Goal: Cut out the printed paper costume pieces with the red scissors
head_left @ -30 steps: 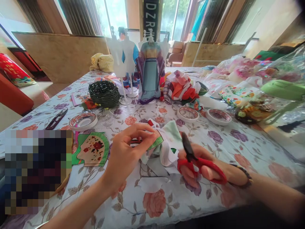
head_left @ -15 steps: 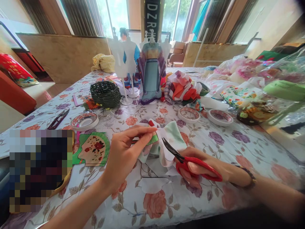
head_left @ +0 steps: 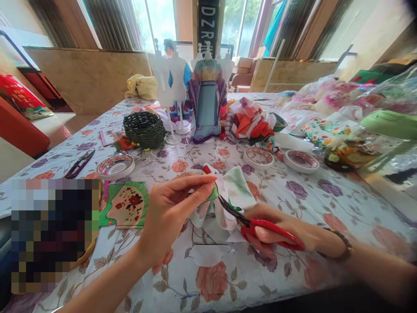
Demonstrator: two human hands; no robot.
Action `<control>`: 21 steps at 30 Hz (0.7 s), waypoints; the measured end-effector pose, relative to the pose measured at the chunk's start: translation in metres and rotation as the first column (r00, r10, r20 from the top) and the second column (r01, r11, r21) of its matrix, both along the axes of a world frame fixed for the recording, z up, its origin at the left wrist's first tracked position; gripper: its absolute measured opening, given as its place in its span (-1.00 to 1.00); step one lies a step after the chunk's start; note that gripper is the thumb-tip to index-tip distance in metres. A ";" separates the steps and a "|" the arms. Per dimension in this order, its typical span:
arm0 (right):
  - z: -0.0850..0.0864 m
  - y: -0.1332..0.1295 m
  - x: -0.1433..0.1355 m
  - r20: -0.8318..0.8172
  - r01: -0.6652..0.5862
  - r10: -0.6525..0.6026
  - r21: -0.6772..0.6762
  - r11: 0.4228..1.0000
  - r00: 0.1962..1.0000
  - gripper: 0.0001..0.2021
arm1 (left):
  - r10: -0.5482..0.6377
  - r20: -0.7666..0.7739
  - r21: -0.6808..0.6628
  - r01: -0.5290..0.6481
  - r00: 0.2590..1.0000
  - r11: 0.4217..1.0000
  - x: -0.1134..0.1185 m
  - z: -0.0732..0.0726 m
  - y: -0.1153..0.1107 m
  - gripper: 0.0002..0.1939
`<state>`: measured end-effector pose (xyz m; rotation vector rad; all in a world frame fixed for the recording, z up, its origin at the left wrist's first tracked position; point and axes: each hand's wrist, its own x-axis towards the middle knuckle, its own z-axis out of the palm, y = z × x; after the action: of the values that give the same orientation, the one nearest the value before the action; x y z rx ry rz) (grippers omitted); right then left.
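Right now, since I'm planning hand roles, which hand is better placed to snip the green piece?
Probably the right hand: it holds the scissors, their tips close to the green piece. The left hand pinches that piece, so seems better for steadying it.

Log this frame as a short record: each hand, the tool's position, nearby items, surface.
left hand: pinching green-edged piece
right hand: holding red-handled scissors
scissor tips: close by the piece's green edge; contact unclear
under the work: white and pale-green cloth
left of left hand: green-bordered profile cutout
farther back: tape rolls, dark woven basket, dressed mannequin
surface: flower-patterned tablecloth
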<state>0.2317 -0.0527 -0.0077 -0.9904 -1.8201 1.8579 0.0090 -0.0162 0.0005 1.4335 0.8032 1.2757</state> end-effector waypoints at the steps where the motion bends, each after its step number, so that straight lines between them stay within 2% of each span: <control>1: 0.000 0.000 0.000 -0.004 0.009 -0.009 -0.001 1.000 1.000 -0.39 | 0.002 -0.007 0.001 -0.002 1.000 1.000 0.000 0.000 0.000 -0.82; 7: -0.005 0.000 -0.001 -0.086 0.019 -0.022 -0.036 0.999 0.996 -0.43 | -0.006 -0.056 0.047 0.008 0.998 0.999 0.002 0.004 -0.002 -0.79; 21: -0.007 -0.005 -0.001 -0.051 0.109 -0.111 -0.047 0.993 0.992 -0.42 | -0.025 -0.048 0.038 0.027 0.999 0.999 -0.001 0.003 -0.003 -0.78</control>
<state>0.2309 -0.0572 -0.0143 -1.0241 -1.6663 1.8470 0.0084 -0.0188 0.0036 1.5055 0.7923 1.2478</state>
